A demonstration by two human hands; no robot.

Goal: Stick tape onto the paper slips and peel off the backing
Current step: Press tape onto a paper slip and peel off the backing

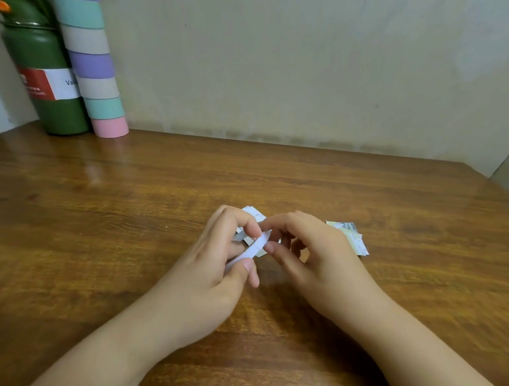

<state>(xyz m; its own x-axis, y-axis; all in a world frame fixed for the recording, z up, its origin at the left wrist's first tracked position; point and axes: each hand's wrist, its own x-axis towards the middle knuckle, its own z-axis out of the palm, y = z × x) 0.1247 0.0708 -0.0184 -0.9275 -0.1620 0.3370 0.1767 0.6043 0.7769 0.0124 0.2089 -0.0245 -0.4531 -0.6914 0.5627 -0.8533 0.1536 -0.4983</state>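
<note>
Left hand grips a small white tape roll just above the surface; right hand pinches its free end. Paper slips lie beside. Tape looks light, limp and sticky: best held by its edges

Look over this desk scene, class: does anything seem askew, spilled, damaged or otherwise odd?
Nothing stands out. The left hand grips a white tape roll, and the right hand pinches at its edge. Small paper slips lie loosely piled on the wooden table. The green flask and pastel striped tube stand upright.
</note>
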